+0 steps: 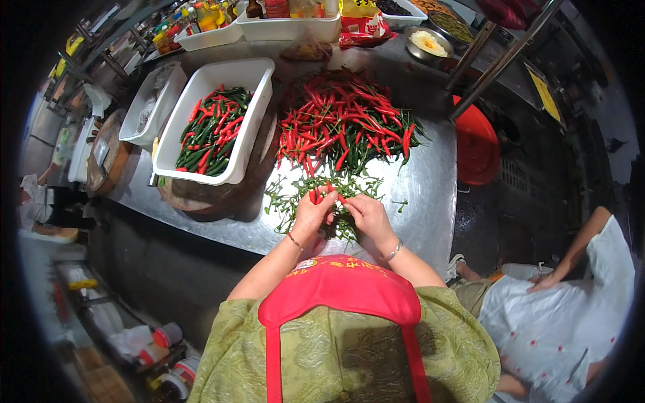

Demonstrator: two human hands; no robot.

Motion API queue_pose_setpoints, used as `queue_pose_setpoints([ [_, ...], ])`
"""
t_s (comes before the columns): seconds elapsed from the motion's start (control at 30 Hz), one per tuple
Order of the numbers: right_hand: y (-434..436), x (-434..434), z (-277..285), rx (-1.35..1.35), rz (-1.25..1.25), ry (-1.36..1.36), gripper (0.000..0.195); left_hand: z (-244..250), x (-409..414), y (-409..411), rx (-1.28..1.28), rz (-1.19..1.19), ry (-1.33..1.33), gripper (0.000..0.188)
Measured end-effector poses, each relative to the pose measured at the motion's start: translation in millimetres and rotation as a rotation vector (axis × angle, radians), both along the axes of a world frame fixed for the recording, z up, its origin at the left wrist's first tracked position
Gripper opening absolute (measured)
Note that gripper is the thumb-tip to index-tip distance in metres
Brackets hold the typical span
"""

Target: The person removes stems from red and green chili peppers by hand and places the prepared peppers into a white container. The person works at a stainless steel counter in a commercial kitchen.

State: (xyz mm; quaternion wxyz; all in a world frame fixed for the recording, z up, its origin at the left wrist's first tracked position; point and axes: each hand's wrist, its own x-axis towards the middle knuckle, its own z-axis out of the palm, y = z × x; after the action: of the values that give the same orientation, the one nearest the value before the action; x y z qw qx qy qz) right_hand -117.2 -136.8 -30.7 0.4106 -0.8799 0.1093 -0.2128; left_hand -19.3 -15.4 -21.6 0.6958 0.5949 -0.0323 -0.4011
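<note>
My left hand [313, 210] holds red chili peppers [316, 195] near the table's front edge. Close beside it, the fingertips of my right hand [370, 214] pinch a red chili [341, 198]. Beneath both hands lie loose green chili stems [286, 201], scattered over the steel table [426, 201]. Just beyond is a large heap of red chilies [342, 108] with stems on, green chilies [360, 153] showing along its near side. To the left, a white plastic tub [262, 108] contains red and green chilies [214, 133].
The tub rests on a round wooden chopping board [186, 196], with a knife [153, 176] at its left. A second white tub [138, 118] stands farther left. Bottles in white bins [289, 29] and a metal bowl [428, 44] line the back. At right stands a person in white [549, 312].
</note>
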Motion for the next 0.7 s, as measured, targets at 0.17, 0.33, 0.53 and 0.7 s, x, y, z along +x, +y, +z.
queue_pose_setpoints([
  [0.17, 12.7, 6.6, 10.1, -0.092, 0.084, -0.107, 0.006, -10.0, 10.3, 9.5, -0.177, 0.003, 0.32, 0.018],
  [0.33, 10.8, 8.3, 8.2, 0.188, 0.255, -0.146, 0.007, -15.4, 22.2, 17.4, -0.328, -0.193, 0.738, 0.024],
  [0.53, -5.7, 24.2, 4.4, 0.359, 0.045, 0.124, 0.019, -32.0, 32.9, 19.8, -0.271, -0.016, 0.637, 0.022],
  [0.7, -21.8, 60.6, -41.0, 0.179, -0.29, 0.41, 0.037, -16.7, 30.1, 20.8, -0.165, -0.02, 0.515, 0.014],
])
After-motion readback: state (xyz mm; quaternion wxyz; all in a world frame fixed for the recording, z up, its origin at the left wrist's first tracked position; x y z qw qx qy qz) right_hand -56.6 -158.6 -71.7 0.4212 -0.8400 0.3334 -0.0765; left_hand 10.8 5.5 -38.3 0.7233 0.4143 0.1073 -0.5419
